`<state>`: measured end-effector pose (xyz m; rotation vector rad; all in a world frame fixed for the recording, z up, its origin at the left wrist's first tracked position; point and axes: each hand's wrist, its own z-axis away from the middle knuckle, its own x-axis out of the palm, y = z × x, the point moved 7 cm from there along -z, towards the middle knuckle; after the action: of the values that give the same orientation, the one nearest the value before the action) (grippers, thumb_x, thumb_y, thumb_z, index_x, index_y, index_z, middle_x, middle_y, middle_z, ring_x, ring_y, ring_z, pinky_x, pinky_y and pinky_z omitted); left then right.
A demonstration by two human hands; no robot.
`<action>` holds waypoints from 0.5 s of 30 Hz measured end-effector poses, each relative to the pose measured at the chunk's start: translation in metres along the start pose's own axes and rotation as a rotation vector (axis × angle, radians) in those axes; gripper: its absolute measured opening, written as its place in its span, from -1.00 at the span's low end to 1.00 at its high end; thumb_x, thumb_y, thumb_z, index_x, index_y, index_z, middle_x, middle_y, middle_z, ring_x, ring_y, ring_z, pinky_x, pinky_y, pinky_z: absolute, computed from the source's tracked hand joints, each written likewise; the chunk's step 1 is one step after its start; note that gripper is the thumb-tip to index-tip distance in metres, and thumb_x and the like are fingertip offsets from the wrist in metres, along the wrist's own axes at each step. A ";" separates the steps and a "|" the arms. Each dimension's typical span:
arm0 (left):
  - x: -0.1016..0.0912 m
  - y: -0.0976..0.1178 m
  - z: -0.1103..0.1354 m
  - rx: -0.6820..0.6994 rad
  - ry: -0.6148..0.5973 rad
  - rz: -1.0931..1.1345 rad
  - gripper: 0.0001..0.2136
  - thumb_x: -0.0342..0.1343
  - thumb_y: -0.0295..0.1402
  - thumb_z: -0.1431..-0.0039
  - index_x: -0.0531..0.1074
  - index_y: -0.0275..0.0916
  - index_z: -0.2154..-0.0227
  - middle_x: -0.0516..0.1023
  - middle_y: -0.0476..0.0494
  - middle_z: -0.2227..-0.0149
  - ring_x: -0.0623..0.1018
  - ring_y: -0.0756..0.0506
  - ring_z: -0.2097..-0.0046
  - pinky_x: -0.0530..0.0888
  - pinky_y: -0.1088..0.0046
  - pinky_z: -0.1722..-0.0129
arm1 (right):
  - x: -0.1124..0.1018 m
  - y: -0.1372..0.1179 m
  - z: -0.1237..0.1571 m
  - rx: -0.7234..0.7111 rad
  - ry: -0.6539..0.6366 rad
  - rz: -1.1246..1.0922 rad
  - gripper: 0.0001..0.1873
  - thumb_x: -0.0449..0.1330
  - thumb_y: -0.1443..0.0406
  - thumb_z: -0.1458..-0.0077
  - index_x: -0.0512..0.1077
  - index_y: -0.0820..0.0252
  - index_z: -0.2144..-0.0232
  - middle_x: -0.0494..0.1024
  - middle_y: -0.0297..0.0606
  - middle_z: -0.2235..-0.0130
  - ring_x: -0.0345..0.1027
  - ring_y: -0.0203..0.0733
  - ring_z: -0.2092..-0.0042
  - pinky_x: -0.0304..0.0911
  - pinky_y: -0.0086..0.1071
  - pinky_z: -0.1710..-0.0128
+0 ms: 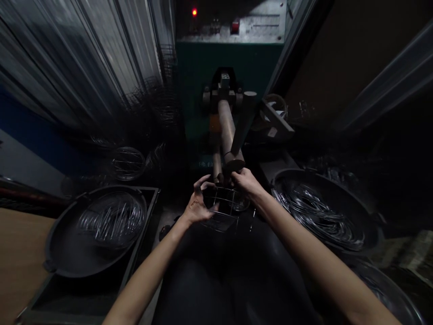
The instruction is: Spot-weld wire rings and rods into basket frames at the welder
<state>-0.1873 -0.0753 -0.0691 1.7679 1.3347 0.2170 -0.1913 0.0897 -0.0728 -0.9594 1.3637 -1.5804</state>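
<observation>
A small wire cage [221,208] of thin metal rods sits between my two hands, just below the round electrode arms [230,135] of a green spot-welding machine [230,63]. My left hand [198,204] curls round the cage's left side. My right hand [245,181] grips its top right edge, close under the tip of the upper arm. Both forearms reach forward from the bottom of the view.
A dark round pan [96,234] with straight wire pieces lies at the left in a black tray. Another pan [324,212] with wire rings lies at the right. Finished wire cages [128,162] pile up at the back left. A red lamp [194,12] glows on the machine.
</observation>
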 end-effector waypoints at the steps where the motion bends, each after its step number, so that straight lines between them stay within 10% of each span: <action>1: 0.000 -0.002 -0.001 -0.014 -0.004 0.006 -0.21 0.19 -0.43 0.11 -0.16 -0.11 -0.14 0.35 -0.15 0.12 0.43 -0.14 0.06 0.37 0.17 0.02 | 0.000 0.001 -0.001 0.001 0.001 0.001 -0.72 0.27 0.16 0.22 0.29 0.20 0.54 0.29 -0.45 0.69 0.12 -0.41 0.66 0.00 -0.52 0.69; 15: -0.003 -0.004 -0.020 0.005 -0.044 0.002 -0.20 0.20 -0.42 0.12 -0.17 -0.16 -0.13 0.38 -0.13 0.17 0.47 -0.11 0.13 0.43 0.24 0.10 | -0.001 0.009 -0.017 -0.031 0.002 -0.025 -0.68 0.29 0.14 0.27 0.23 0.17 0.62 0.26 -0.45 0.70 0.09 -0.41 0.65 0.01 -0.51 0.68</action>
<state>-0.2031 -0.0669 -0.0589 1.7687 1.3030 0.1747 -0.2055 0.0960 -0.0837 -0.9969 1.3861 -1.5834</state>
